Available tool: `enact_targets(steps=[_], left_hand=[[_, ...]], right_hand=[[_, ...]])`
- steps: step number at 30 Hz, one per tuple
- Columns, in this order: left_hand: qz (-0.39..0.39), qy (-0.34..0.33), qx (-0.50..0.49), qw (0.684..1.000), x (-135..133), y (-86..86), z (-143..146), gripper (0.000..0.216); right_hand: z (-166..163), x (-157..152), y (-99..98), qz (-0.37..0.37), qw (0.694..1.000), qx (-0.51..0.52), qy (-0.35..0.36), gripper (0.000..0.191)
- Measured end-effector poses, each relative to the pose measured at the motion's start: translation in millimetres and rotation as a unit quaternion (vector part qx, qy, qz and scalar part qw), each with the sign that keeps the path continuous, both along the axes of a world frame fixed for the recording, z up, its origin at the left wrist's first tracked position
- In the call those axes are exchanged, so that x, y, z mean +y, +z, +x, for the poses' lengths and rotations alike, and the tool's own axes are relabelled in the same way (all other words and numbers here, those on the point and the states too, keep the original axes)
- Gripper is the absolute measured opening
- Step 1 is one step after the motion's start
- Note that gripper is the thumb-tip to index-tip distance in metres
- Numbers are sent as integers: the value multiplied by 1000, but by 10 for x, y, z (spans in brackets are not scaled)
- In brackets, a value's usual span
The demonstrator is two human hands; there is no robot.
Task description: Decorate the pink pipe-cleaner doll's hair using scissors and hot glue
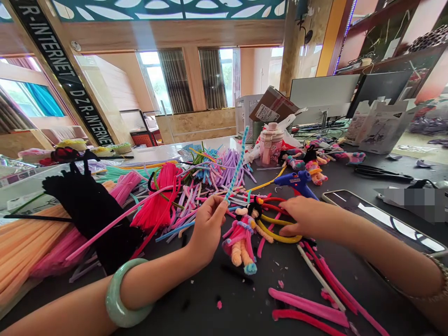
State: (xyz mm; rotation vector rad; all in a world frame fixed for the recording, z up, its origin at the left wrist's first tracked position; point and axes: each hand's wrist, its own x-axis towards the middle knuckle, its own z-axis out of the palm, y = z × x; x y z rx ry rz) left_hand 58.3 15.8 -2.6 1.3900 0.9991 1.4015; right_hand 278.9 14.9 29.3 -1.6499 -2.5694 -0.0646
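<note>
My left hand [206, 228] pinches the lower end of a light blue fuzzy pipe cleaner [238, 165], which stands up almost vertically. My right hand [304, 217] reaches over red and yellow loops [278, 239], which look like tool handles. Its thumb and fingers are apart; whether they touch the loops I cannot tell. Between the hands lies a pipe-cleaner doll [241, 238] with black hair, a pink dress and blue on one foot. A blue glue gun [296, 181] lies just beyond my right hand.
Bundles of black [105, 228], hot pink [159, 196] and peach pipe cleaners [28, 252] cover the left side. Short lilac pieces [233, 165] lie behind. A phone [385, 219], black scissors [383, 173] and a pink bottle [270, 144] stand or lie rightward. Pink strips [308, 305] lie in front.
</note>
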Motion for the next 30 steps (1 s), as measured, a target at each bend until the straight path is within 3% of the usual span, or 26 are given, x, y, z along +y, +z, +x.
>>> enact_targets(steps=[9,17,24,30], left_hand=[[-19,-29,-63,997,-62,18,30,23],[-39,-33,-47,998,-106,63,32,27],[-4,-60,-54,997,-109,30,23,25],[10,-79,-55,995,-142,43,34,22]], right_hand=[[-54,28,-30,-41,998,-9,-47,6],[-190,-85,-79,-31,996,17,-82,9],[-204,-80,-17,9,994,45,-97,14],[-219,-72,17,102,973,159,-135,17]])
